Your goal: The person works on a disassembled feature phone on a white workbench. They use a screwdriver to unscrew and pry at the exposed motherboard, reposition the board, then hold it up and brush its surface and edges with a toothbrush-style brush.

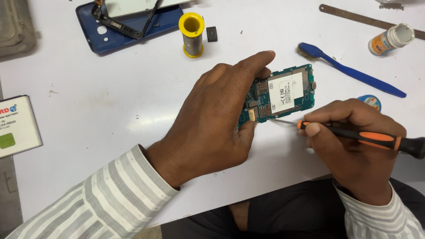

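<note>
My left hand (217, 115) grips a green phone circuit board (283, 94) with a white label, held just above the white table (110, 93). Thumb and fingers cover the board's left part. My right hand (354, 146) holds a black and orange screwdriver (367, 138), and its thin metal tip touches the board's lower edge.
A blue phone back cover (117, 33) with a black frame lies at the top left. Next to it stand a yellow solder spool (192, 35) and a small black part (211, 33). A blue brush (349, 71), a white bottle (392, 39), a metal strip (354, 17) and a battery (17, 126) also lie about.
</note>
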`<state>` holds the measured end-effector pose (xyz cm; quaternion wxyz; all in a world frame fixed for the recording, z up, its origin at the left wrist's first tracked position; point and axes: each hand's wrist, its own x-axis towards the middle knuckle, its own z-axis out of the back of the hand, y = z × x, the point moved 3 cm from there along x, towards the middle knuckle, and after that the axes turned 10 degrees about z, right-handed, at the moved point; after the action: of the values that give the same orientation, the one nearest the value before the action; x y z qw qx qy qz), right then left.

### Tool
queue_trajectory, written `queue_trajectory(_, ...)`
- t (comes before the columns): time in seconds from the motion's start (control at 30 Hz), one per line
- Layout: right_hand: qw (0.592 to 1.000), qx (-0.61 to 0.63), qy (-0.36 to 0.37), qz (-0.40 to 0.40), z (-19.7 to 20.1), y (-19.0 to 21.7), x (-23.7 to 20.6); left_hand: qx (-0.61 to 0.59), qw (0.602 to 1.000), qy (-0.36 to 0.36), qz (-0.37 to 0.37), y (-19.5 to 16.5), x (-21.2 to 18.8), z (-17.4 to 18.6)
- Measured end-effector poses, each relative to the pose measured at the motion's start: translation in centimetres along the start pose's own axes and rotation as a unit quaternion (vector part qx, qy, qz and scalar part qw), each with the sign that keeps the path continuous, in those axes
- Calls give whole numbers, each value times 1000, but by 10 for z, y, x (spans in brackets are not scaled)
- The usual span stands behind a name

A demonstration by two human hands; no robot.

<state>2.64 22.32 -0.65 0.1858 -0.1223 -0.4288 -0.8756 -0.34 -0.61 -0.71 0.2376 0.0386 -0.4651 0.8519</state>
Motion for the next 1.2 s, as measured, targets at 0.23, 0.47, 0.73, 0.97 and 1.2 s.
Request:
queue_trajectory(0.23, 1000, 9, 3, 11, -1, 1, -1, -4, 1000, 3, 2, 1, 0, 0)
queue_trajectory(0.47, 1000, 4, 2, 12, -2, 4, -1, -7, 1000, 14, 11, 0, 2, 0)
queue_trajectory(0.73, 997, -65, 32, 35, -2, 9, 0, -9, 1000, 19, 10, -1, 2, 1)
queue_trajectory(0.97, 999, -22, 22, 18, -3, 11, 2, -12, 1000, 20, 10, 0, 1, 0)
queue_trajectory(1.2, 997, -52, 22, 49, -3, 10, 1, -12, 1000, 21, 13, 1, 1, 0)
